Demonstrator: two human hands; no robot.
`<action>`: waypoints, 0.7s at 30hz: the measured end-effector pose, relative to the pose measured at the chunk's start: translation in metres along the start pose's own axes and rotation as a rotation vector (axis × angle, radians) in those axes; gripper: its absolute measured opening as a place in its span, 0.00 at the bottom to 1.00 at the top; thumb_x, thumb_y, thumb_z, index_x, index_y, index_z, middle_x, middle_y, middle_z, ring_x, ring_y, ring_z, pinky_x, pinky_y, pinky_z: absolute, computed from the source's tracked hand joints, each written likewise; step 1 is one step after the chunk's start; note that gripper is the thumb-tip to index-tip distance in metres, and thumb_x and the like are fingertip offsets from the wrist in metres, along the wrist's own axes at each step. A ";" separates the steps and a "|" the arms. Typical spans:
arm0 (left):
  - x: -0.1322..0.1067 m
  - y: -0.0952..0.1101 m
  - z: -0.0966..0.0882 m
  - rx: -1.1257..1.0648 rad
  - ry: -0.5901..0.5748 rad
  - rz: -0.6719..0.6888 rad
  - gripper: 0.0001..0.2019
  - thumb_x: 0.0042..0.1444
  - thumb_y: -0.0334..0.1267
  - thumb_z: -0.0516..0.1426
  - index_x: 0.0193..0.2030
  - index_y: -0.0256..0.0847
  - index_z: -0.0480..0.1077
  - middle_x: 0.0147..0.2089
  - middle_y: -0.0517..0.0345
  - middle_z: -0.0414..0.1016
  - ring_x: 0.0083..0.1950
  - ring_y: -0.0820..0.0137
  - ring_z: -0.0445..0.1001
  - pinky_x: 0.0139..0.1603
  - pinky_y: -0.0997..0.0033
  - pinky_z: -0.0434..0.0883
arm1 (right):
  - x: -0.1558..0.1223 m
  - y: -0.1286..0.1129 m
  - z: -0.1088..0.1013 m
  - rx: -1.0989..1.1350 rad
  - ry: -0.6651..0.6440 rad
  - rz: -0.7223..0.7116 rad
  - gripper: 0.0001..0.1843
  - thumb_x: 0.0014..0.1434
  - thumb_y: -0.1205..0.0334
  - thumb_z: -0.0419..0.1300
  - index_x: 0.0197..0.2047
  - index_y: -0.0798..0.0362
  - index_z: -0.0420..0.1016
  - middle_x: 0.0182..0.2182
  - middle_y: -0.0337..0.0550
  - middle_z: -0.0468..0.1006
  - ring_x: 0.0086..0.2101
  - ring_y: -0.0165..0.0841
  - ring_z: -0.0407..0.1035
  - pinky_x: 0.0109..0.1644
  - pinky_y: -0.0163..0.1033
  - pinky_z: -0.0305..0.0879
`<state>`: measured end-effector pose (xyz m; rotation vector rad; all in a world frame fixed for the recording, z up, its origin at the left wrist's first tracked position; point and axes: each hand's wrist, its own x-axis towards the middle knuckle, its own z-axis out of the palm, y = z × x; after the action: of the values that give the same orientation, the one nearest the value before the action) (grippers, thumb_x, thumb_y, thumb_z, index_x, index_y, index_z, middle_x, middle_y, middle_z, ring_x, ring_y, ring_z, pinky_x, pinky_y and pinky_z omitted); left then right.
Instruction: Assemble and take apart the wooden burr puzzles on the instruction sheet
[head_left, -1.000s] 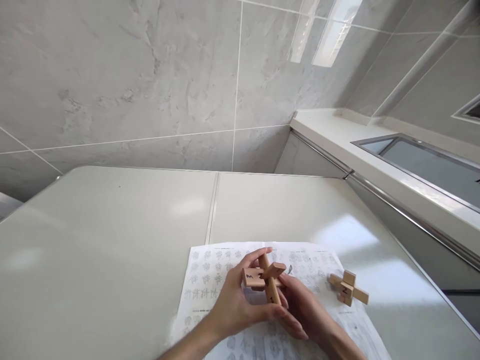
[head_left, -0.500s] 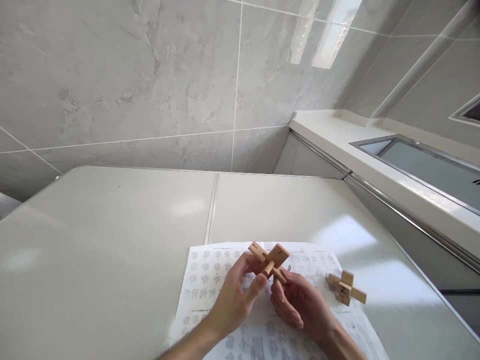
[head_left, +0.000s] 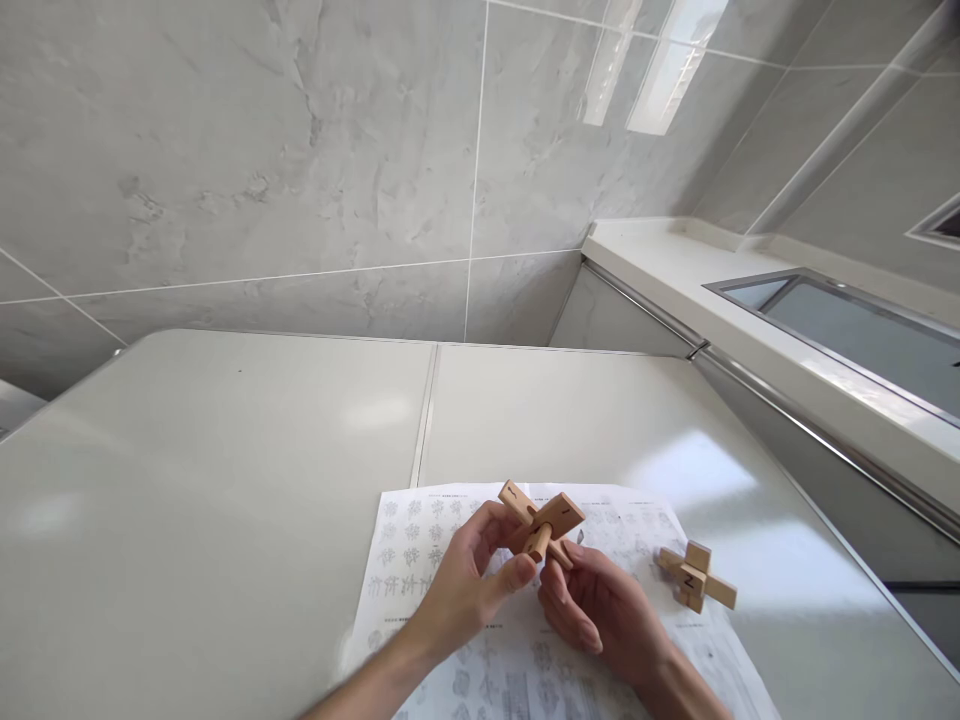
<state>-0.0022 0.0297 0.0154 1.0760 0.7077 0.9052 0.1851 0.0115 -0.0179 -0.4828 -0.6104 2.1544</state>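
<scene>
Pale table (head_left: 225, 480), illegible sheet (head_left: 401, 570), wooden cross (head_left: 543, 522) (fingers (head_left: 486, 527) hide part)

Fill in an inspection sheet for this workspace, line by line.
Surface: pale table, seam down the middle, glare patches on the right.
Things: a wooden bar assembly held above a printed sheet; a second wooden assembly, dark character on one face, at the sheet's right edge.
Clutter: one small dark speck on the table's left half; crumb or mark, cannot tell.
Hands: left hand grips the held assembly; right hand has its fingers at that assembly's lower right end.
Cables: nothing seen.
Surroundings: grey tiled wall behind; white counter with a metal-framed inset to the right.
</scene>
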 end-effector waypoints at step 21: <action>0.001 -0.006 0.002 0.020 0.083 -0.002 0.13 0.66 0.48 0.65 0.46 0.40 0.72 0.51 0.48 0.79 0.57 0.57 0.77 0.59 0.59 0.71 | -0.001 0.009 0.003 0.045 0.079 -0.038 0.23 0.71 0.47 0.59 0.28 0.53 0.71 0.12 0.26 0.52 0.15 0.24 0.39 0.20 0.30 0.44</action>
<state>0.0020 0.0281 0.0101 1.0599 0.7881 0.9470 0.1791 0.0051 -0.0205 -0.5255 -0.5221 2.0984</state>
